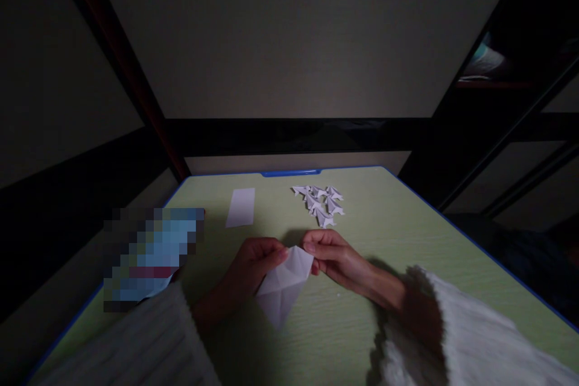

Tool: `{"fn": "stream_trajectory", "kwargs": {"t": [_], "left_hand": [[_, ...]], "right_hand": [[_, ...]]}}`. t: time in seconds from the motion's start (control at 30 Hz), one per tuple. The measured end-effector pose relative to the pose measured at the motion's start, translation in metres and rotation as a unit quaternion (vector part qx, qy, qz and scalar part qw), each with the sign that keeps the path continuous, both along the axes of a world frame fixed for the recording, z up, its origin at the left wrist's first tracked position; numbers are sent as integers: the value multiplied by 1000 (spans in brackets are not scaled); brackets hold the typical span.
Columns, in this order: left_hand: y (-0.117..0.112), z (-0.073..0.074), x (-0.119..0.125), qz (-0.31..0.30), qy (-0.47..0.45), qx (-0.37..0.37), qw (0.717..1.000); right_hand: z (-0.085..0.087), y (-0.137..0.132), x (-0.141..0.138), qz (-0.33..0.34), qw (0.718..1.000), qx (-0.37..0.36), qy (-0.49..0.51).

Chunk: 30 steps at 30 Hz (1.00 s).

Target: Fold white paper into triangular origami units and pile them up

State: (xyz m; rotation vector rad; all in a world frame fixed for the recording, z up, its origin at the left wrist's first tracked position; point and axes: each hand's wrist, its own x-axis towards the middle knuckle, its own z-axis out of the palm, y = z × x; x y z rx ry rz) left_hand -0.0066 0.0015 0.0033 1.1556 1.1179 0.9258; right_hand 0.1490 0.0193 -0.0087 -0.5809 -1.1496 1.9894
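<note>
A creased white sheet of folded paper (287, 289) is held between my two hands above the table, one pointed corner hanging toward me. My left hand (260, 262) pinches its upper left edge between thumb and fingers. On the upper right corner, my right hand (332, 255) is closed with the thumb on top. Beyond the hands sits a cluster of several small folded-paper figures (322, 205) with pointed tips. Further left lies a flat white rectangle of paper (242, 206).
The light green table (389, 223) has a blue rim and a blue handle (291, 173) at its far edge. At the left edge lies a blurred-out, bluish item (156, 256). A wall panel (294, 36) rises behind, and dark shelving (497, 84) stands at right.
</note>
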Motion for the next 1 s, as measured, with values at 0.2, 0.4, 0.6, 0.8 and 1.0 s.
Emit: {"fn": "stream_trajectory", "kwargs": {"t": [0.2,0.4,0.6,0.8,1.0], "left_hand": [[1,0,0,-7,13,12,1000],[2,-4,0,-20,17,14,1000],[2,-4,-2,-21,-12,-12,1000],[4,-6,-2,25,-49,-37,998],[5,-7,-2,2,-44,-52,998]], "right_hand": [[0,0,-1,-3,997,56,-49],[2,-2,-2,7,982,129,-134],[2,-4,-4,-3,979,143,-145],[2,-4,-3,4,979,153,-132],[-2,-6,-3,11,970,170,-174]]}}
